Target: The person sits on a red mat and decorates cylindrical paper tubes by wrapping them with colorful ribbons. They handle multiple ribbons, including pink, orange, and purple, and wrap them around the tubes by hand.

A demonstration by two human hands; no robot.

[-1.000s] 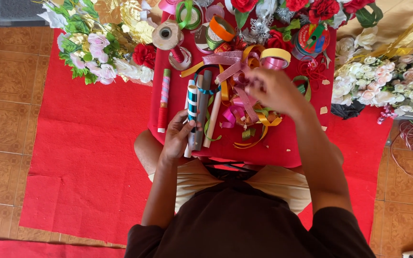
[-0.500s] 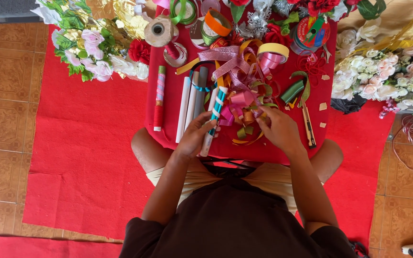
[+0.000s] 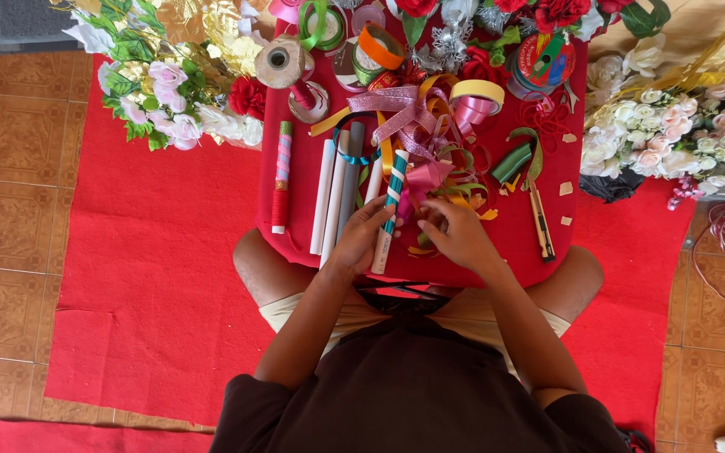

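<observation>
Pinching teal-striped stick point(image 3: 392, 201) between left hand point(image 3: 362, 239) fingers; right hand point(image 3: 459, 235) fingers curled, touching pink ribbon point(image 3: 425, 180).

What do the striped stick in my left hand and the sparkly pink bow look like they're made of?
Striped stick: seemingly a stiff paper or plastic tube wound with teal and white ribbon, given the spiral bands; its core is hidden. Pink bow: probably glitter ribbon, a thin grainy strip folded in loops. Left hand touches the stick.
</observation>
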